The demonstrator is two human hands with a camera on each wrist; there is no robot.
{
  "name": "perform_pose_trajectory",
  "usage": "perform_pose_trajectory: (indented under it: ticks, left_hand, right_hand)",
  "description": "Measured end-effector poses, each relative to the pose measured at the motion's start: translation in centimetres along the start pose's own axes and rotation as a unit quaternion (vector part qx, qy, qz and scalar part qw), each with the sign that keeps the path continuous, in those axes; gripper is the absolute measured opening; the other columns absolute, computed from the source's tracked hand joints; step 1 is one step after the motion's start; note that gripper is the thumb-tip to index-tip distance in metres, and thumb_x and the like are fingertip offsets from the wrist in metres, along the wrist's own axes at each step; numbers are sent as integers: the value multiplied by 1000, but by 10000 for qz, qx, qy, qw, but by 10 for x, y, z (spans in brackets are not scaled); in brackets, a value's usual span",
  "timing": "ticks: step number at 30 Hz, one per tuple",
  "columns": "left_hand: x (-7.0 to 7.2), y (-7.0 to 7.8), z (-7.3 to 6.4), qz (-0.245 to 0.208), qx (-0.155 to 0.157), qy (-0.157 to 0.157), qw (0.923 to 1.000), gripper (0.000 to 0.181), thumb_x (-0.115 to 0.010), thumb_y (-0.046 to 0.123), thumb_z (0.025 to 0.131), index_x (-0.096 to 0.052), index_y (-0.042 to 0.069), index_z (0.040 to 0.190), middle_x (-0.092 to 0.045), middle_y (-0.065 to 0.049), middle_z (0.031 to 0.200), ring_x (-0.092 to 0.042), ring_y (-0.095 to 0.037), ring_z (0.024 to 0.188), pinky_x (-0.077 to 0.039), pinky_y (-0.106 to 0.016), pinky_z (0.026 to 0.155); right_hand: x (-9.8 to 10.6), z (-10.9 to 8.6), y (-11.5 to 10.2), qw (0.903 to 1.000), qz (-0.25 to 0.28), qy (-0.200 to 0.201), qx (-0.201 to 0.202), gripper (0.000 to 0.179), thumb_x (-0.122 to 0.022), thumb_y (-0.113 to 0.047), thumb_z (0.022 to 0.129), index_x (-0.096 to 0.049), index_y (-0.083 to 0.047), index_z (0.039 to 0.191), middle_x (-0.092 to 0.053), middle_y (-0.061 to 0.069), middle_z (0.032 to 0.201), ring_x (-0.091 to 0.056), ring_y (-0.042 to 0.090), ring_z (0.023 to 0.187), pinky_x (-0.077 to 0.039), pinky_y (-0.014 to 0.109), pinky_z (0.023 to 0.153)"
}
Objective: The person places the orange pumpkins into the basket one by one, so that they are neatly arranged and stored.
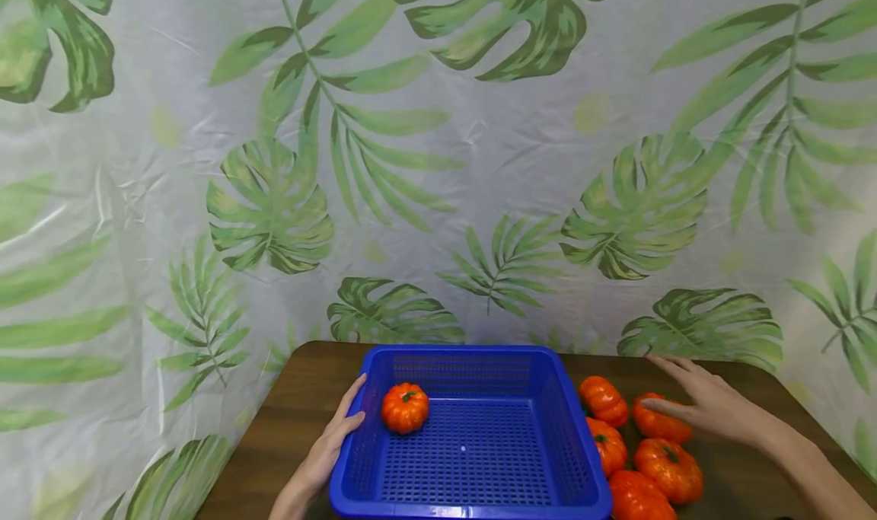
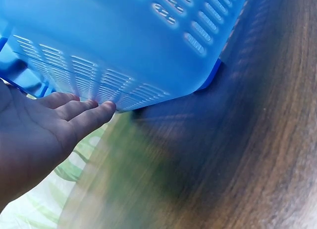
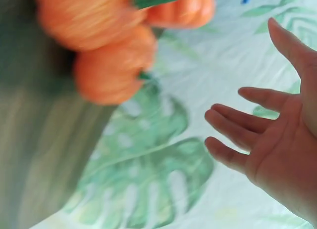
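A dark brown, wood-grained worktop (image 1: 284,421) with rounded far corners carries a blue perforated basket (image 1: 452,350), standing upright. To the basket's right, five orange-red pumpkins (image 1: 668,471) lie clustered: three run along its right side, down to its near corner; two lie farther out from it.

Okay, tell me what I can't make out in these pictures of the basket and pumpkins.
Head view: the lowest pumpkin is cut off by the bottom edge.
Head view: the right hand partly hides another pumpkin.
Left wrist view: the basket hides the inner pumpkin.
Right wrist view: blur smears the surface of the pumpkins.
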State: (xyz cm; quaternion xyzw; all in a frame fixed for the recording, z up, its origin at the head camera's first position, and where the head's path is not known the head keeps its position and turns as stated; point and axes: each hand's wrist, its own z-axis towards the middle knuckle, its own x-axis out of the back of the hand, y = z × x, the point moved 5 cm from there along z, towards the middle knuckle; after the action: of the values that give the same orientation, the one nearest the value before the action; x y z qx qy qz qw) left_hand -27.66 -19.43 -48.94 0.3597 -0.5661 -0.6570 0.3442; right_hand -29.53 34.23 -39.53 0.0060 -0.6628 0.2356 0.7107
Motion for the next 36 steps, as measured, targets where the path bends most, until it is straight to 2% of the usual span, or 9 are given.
perform_pose_trajectory:
  ticks: [5,11,17,19,22,27,31,33,36]
  left_hand:
    - [0,-1,-1,-16,12,21,10000,63,-25,25,115,13,21,166,6,-24,170,-52,-23,136,-50,-40,106]
    - [0,0,-2,-50,-4,-8,10000,63,-24,25,115,14,22,166,6,-26,169,-52,-23,136,-50,-42,106]
    - [-1,1,-2,-82,-8,-62,9999,63,-24,26,115,14,23,166,7,-25,169,-53,-23,136,-51,-41,106]
    - [-1,1,-2,-97,-56,-118,9999,63,-24,25,116,14,23,166,0,-16,170,-53,-23,136,-50,-40,106]
    - [-1,1,-2,-106,-75,-165,9998,63,-23,26,116,15,23,165,-3,-13,170,-54,-23,136,-51,-40,106]
    - [-1,1,-1,-92,-35,-137,9999,63,-23,27,116,15,23,165,8,-24,169,-54,-22,136,-51,-40,106]
    - [-1,0,0,-75,-55,-165,9998,63,-23,26,116,15,22,165,11,-24,169,-52,-20,137,-51,-39,106]
    - [-1,0,0,-66,-69,-168,9998,63,-23,25,116,15,22,165,11,-24,169,-52,-19,137,-50,-38,106]
    - [-1,1,0,-48,-66,-169,9998,63,-23,25,116,15,22,165,12,-22,170,-52,-19,137,-51,-38,106]
  right_hand:
    - [-9,-10,32,9999,25,-45,-146,78,-73,-40,95,-44,9,149,-49,41,140,-50,64,122,-45,73,84]
    - [-21,-20,53,9988,467,72,-106,74,-72,-36,97,-43,6,151,-46,41,145,-47,65,126,-47,72,87]
    - [-32,-27,67,9960,861,77,-215,70,-67,-32,101,-39,0,156,-43,39,150,-43,65,130,-45,72,88]
    - [-36,-28,71,9955,913,70,-256,69,-67,-32,101,-39,-1,157,-43,38,151,-43,64,130,-46,72,88]
    - [-43,-30,75,9953,919,83,-294,69,-67,-32,101,-40,0,156,-45,37,150,-45,62,128,-47,70,89]
    - [-52,-31,82,9946,969,72,-376,70,-67,-33,101,-41,2,155,-47,37,149,-47,61,127,-48,69,89]
    - [-56,-30,84,9925,1145,-26,-423,71,-66,-33,102,-38,3,156,-45,40,149,-48,62,128,-49,69,88]
    - [-56,-29,85,9924,1161,-43,-415,70,-66,-33,102,-40,4,155,-46,39,149,-51,59,127,-49,68,88]
    - [-57,-27,86,9927,1131,-37,-427,67,-67,-34,101,-45,2,153,-51,35,147,-63,31,122,-51,64,88]
